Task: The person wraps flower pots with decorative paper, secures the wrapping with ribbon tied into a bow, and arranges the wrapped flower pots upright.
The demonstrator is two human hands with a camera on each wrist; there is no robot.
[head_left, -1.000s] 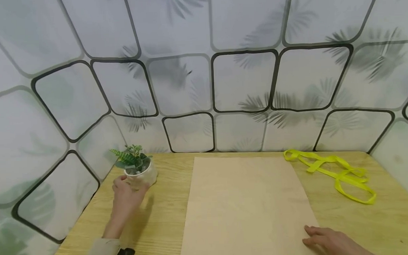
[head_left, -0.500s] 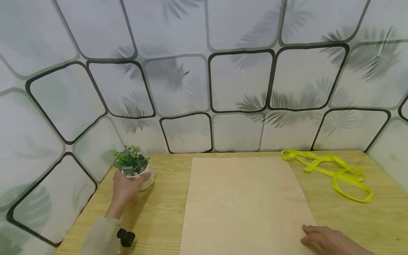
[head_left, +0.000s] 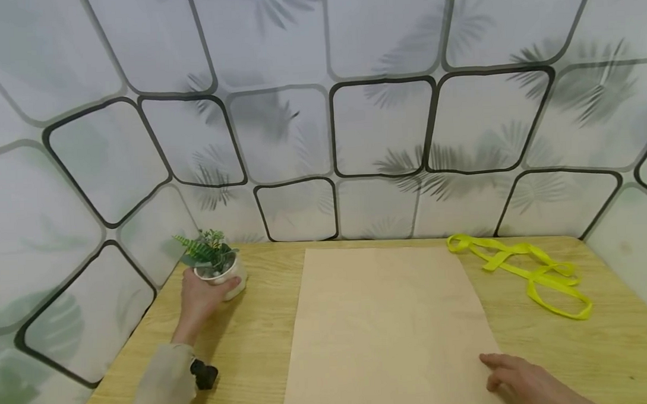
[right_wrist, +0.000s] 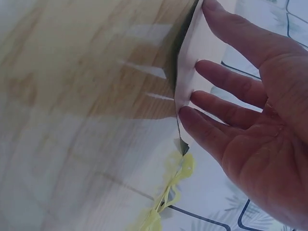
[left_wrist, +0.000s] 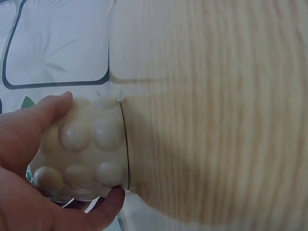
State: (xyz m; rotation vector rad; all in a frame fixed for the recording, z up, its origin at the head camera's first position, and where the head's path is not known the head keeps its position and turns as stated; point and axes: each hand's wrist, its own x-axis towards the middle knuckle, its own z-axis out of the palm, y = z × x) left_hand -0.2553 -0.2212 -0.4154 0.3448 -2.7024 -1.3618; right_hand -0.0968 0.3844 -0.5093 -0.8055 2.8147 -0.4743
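Note:
A white pot with a small green plant stands at the back left of the table. My left hand grips the pot from its near left side. In the left wrist view, thumb and fingers reach around opposite sides of the bumpy pot, a fingertip close to its base. My right hand lies at the right edge of a tan sheet. In the right wrist view its fairly straight, spread fingertips touch the sheet's surface near the edge.
A tangled yellow ribbon lies on the wooden table at the back right. A patterned wall covering rises behind the table and along both sides. A black device sits at the left wrist.
My left hand has shifted its hold a little higher on the pot, which stays in about the same place. The right index finger now extends further ahead of the others. The view shifts slightly.

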